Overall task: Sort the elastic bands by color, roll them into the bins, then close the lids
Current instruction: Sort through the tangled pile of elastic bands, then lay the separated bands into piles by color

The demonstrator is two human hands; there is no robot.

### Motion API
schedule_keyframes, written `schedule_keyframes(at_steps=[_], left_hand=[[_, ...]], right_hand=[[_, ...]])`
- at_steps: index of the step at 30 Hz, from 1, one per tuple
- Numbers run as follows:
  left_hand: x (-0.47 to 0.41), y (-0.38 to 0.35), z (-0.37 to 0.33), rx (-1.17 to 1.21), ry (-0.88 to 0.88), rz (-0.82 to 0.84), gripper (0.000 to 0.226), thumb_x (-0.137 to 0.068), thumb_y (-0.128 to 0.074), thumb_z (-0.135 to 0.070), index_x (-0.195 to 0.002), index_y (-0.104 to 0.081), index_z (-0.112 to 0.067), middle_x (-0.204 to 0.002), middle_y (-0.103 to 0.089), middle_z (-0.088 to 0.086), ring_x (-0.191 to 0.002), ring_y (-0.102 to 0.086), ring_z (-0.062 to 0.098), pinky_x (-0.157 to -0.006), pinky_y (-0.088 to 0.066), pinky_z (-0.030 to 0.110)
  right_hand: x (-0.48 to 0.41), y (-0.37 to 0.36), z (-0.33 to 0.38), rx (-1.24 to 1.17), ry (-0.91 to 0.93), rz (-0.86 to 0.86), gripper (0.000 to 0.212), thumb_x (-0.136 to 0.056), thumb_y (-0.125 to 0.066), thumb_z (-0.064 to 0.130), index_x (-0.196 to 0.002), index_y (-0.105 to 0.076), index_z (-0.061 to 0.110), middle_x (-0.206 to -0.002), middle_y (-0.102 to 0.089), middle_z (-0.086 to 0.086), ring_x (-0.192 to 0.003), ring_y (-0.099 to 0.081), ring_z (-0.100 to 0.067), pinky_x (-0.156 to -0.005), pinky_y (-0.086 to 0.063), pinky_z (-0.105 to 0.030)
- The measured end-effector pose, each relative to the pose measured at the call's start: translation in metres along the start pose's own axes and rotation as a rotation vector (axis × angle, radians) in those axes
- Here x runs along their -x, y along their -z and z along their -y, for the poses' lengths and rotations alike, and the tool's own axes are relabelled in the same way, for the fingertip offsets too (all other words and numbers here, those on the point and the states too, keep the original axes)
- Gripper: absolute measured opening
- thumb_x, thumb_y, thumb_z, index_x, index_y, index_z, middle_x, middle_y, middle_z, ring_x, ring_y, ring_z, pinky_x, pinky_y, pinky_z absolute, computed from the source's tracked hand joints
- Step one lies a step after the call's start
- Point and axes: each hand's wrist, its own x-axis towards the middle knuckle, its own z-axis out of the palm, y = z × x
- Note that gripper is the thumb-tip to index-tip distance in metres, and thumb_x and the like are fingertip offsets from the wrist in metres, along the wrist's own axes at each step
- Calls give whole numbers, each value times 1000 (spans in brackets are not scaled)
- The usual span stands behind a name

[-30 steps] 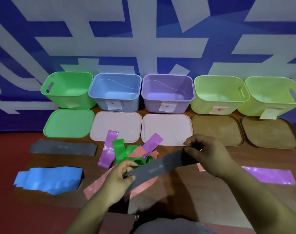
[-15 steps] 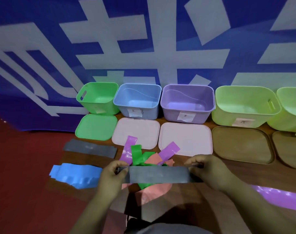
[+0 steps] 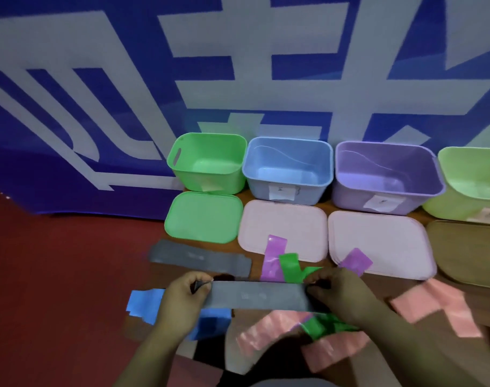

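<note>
The left hand (image 3: 182, 300) and right hand (image 3: 341, 294) each pinch an end of a grey band (image 3: 255, 296) over the near desk (image 3: 486, 311). Little seems done: the far bins (image 3: 266, 183) look empty, the lids (image 3: 204, 216) lie off, and loose bands (image 3: 269, 331) remain scattered.

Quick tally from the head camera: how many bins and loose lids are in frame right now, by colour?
Green plastic bin: 1
Blue plastic bin: 1
Purple plastic bin: 1
Yellow-green plastic bin, cut off by the right edge: 1
Green flat lid: 1
Pale pink flat lids: 2
Brown flat lid, cut off by the right edge: 1
Total: 8
</note>
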Motion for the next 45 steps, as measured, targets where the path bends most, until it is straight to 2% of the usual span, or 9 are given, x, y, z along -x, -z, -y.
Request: schedule_keyframes(at_steps=[5, 11, 16, 21, 31, 36, 40, 43, 45], left_hand=[[-53, 66, 50, -40, 38, 47, 28, -88, -70, -6, -79, -69, -32, -83, -73, -11, -76, -65, -3, -71, -46, 15], [-112, 116, 81, -74, 43, 66, 31, -88, -67, -5, -81, -66, -35, -83, -73, -9, -79, -67, 11, -69, -50, 29], [-155, 124, 91, -159, 18, 100, 24, -89, -64, -7, -91, -66, -31, -93, -68, -8, -87, -65, 13, -71, -49, 28], [-168, 110, 92, -307, -27, 182, 32, -91, -66, -20, -122, -63, -24, -111, -51, -6, -103, -56, 15, -83, -41, 22], [-126, 55, 59, -301, -176, 350, 29, -91, -64, -32, -119, -60, -33, -117, -50, -17, -105, -53, 5, -87, -45, 23], [-101, 16, 34, -239, -237, 412, 32, -89, -67, -33, -119, -60, -34, -115, -51, -16, -100, -57, 5, -88, -50, 26], [-84, -23, 6, -229, -284, 446, 32, -88, -69, -32, -118, -61, -32, -115, -52, -15, -101, -58, 7, -88, -50, 27], [-74, -56, -22, -250, -320, 448, 32, -86, -71, -28, -118, -63, -29, -112, -53, -13, -99, -55, 7, -84, -45, 22], [-67, -78, -43, -266, -354, 446, 33, -84, -72, -26, -116, -65, -27, -110, -55, -10, -100, -55, 9, -83, -41, 20]], right_hand=[[-50, -61, 57, -5, -28, 0, 14, -82, -71, 15, -79, -75, 27, -80, -73, 9, -74, -64, -6, -71, -48, -23], [-92, -106, 97, -55, -105, -47, 18, -83, -72, 14, -83, -75, 31, -84, -73, 15, -76, -64, 4, -71, -48, -11], [-124, -119, 114, 33, -185, 21, 15, -86, -68, 25, -97, -72, 34, -96, -73, 12, -84, -66, -8, -81, -54, -27], [-132, -117, 112, 140, -264, 37, 32, -85, -67, 33, -117, -65, 28, -110, -65, 5, -88, -63, -11, -76, -51, -23], [-77, -94, 90, 186, -199, -31, 11, -79, -68, 34, -89, -68, 30, -88, -64, 5, -79, -59, -14, -72, -46, -30], [-38, -71, 61, 155, -274, -142, 24, -82, -72, 30, -106, -72, 27, -102, -68, 7, -86, -64, -12, -74, -47, -23], [-10, -35, 34, 113, -310, -202, 25, -83, -72, 29, -108, -71, 29, -107, -65, 12, -90, -61, -7, -69, -38, -5], [4, -4, 12, 73, -327, -214, 8, -83, -71, 35, -87, -68, 42, -97, -65, 15, -83, -61, -6, -73, -47, -21], [10, 14, -9, 51, -364, -232, 11, -80, -73, 35, -90, -71, 38, -94, -65, 11, -81, -61, -8, -74, -46, -25]])
